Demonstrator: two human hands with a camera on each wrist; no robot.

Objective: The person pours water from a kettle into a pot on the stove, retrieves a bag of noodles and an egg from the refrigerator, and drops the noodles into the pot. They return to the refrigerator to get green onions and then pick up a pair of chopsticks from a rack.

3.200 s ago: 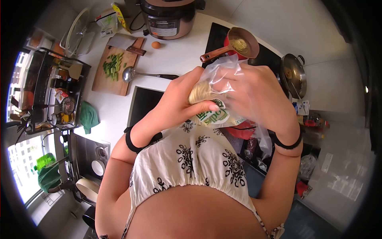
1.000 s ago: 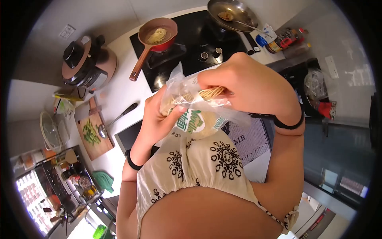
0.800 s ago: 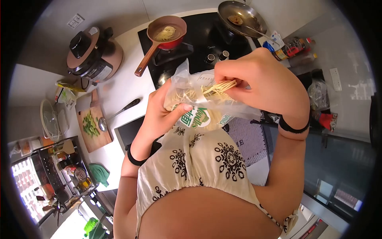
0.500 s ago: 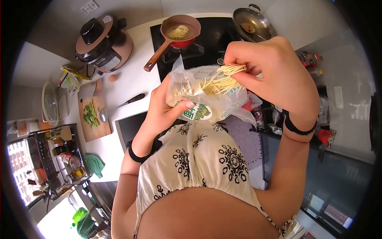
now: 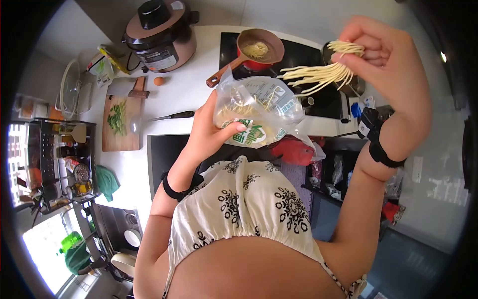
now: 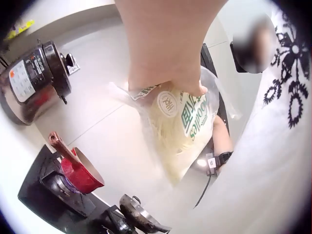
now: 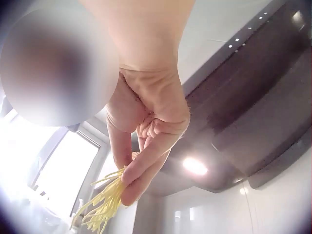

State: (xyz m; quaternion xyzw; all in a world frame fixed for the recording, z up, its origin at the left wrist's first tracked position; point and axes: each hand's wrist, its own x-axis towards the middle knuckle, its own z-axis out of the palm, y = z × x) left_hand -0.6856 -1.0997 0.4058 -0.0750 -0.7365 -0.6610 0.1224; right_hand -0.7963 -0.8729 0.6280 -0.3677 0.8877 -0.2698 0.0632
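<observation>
My right hand (image 5: 391,57) is raised at the upper right of the head view and pinches a bunch of pale noodles (image 5: 323,77). The strands fan out to the left from the fingertips, and the right wrist view shows the noodles (image 7: 105,202) hanging below thumb and fingers. With thumb in front, my left hand (image 5: 211,127) grips a clear plastic noodle bag (image 5: 251,130) with green lettering, held before the chest. More noodles show inside the bag (image 6: 173,131). Beyond it, a red saucepan (image 5: 269,44) on the black hob holds noodles in liquid.
A wok (image 6: 136,214) sits on the hob beside the saucepan. On the left counter are a chopping board (image 5: 112,142) with cut greens, a cleaver (image 5: 122,87), a ladle with a black handle (image 5: 177,115), an egg (image 5: 159,80) and an electric cooker (image 5: 164,42).
My right hand has drawn the noodles out of the bag and lifted them up and to the right. The left hand keeps hold of the bag. The head view has turned.
</observation>
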